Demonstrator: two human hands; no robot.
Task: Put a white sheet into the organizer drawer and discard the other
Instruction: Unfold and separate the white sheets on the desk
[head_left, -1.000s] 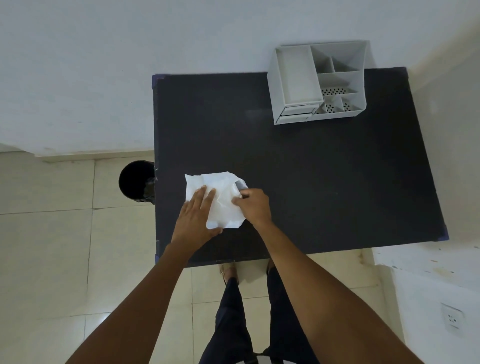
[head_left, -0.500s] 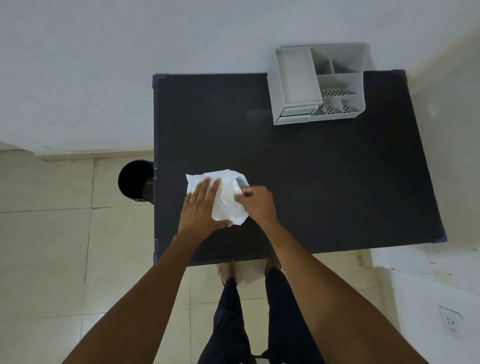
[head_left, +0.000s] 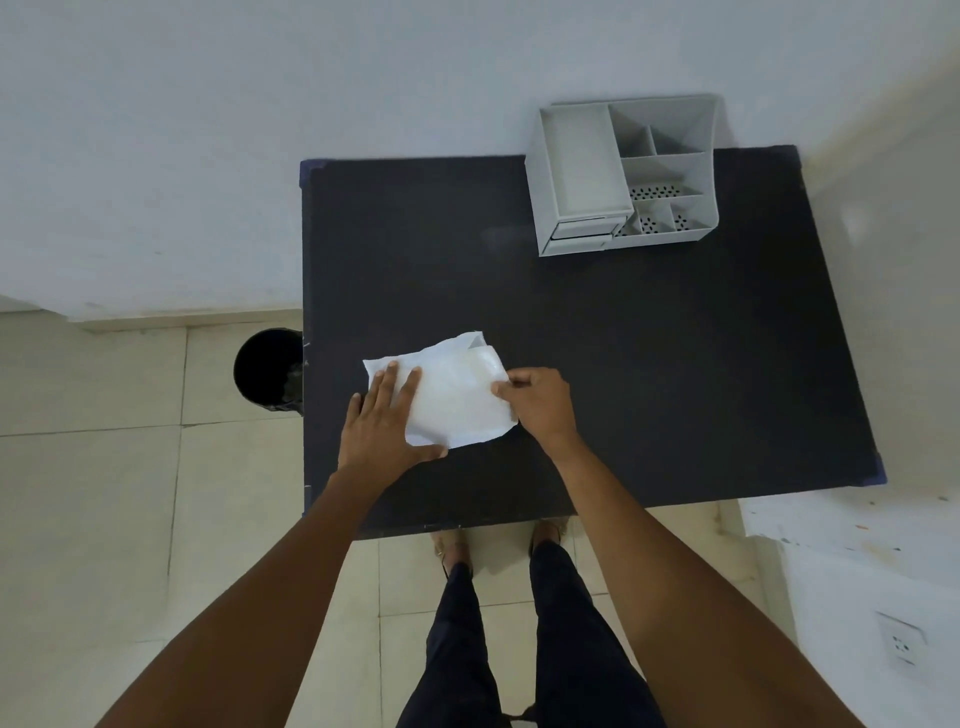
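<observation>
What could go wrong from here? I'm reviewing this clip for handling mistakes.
The right hand pinches the edge of the white sheets while the left hand presses them flat; thin layers may lift together or tear. The organizer drawer looks shut and small, so a sheet may need folding. The black bin sits partly under the table edge.

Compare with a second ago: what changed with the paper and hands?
The white sheet, bunched before, now lies spread flatter and wider. The left hand has slid to its left part, pressing flat; the right hand has drawn the right edge outward, pinching it. Organizer, bin and table unchanged.
</observation>
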